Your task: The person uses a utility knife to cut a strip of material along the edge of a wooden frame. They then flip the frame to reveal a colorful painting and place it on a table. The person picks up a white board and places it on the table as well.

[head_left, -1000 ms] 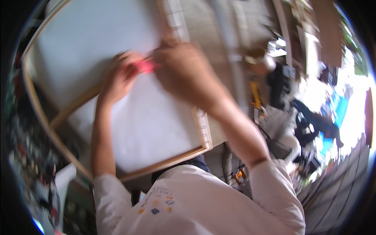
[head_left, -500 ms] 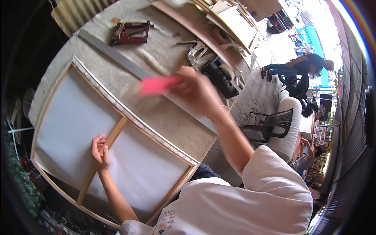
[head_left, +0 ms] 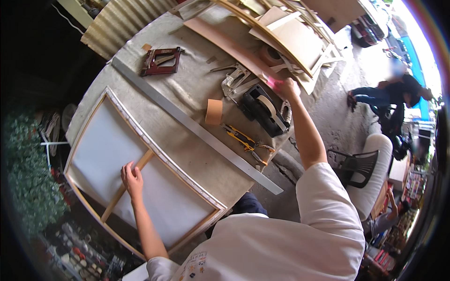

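A stretched canvas on a wooden frame (head_left: pixel 179 188) lies back side up at the table's near left, its folded edge stapled along one side. My left hand (head_left: pixel 132 180) rests over its wooden crossbar (head_left: pixel 115 202), fingers loosely curved and apart. My right arm reaches far out to the right; my right hand (head_left: pixel 289 90) is closed on a flat pink piece (head_left: pixel 272 81), whose kind I cannot make out. That hand is above a long reddish-brown board (head_left: pixel 228 45), beside a black tape dispenser (head_left: pixel 265 110) and a silver staple gun (head_left: pixel 234 80).
A long metal straightedge (head_left: pixel 197 129) crosses the table, its end past the edge. Near it are a dark red staple gun (head_left: pixel 161 61), a brown tape roll (head_left: pixel 214 112) and a yellow utility knife (head_left: pixel 240 137). Wooden panels (head_left: pixel 293 40) pile up far right. A black chair (head_left: pixel 358 168) and a person (head_left: pixel 393 91) are beyond.
My right hand has moved away to the far right with the pink piece, uncovering the tape roll and knife. My left hand stays at the crossbar. The view has shifted.
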`<state>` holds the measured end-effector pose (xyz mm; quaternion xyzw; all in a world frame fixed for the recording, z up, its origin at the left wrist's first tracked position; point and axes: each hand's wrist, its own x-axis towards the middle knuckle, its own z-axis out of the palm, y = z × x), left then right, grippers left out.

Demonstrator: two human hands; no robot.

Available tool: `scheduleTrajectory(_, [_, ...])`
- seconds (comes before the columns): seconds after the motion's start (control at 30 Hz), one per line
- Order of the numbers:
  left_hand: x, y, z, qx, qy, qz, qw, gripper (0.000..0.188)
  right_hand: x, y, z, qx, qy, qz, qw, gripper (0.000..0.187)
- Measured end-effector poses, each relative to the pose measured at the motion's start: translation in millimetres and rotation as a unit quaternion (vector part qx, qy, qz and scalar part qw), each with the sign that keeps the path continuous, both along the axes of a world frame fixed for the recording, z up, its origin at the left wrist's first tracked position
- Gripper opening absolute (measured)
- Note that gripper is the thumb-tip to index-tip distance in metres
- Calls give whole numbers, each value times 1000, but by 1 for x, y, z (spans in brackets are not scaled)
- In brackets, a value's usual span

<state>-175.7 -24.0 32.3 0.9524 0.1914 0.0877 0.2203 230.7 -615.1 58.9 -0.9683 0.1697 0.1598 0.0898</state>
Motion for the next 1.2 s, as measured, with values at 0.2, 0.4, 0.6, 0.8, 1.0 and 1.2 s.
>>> scheduleTrajectory(0.2, [-34, -75, 16, 107, -60, 113, 986, 46, -14, -24, 8, -30, -2, 5, 1000, 61])
scheduleTrajectory(0.4, [-125, -159, 29, 112, 8, 178, 978, 47, -32, -53, -22, 45, -74, -11, 996, 52])
scheduleTrajectory(0.6, [-219, -195, 42, 130, 18, 357, 925, 50, -49, -94, -20, 184, -174, 51, 966, 33])
scheduleTrajectory(0.8, [-321, -200, 30, -134, 18, 806, 577, 78, -177, 34, 96, 273, -331, 179, 885, 15])
scheduleTrajectory(1.0, [-361, -190, -6, -465, -399, 675, 411, 75, -343, 171, 120, 375, -103, 554, 736, 8])
scheduleTrajectory(1.2, [-398, -157, -58, -563, -389, 647, 337, 47, -496, 241, 52, 254, 48, 727, 637, 40])
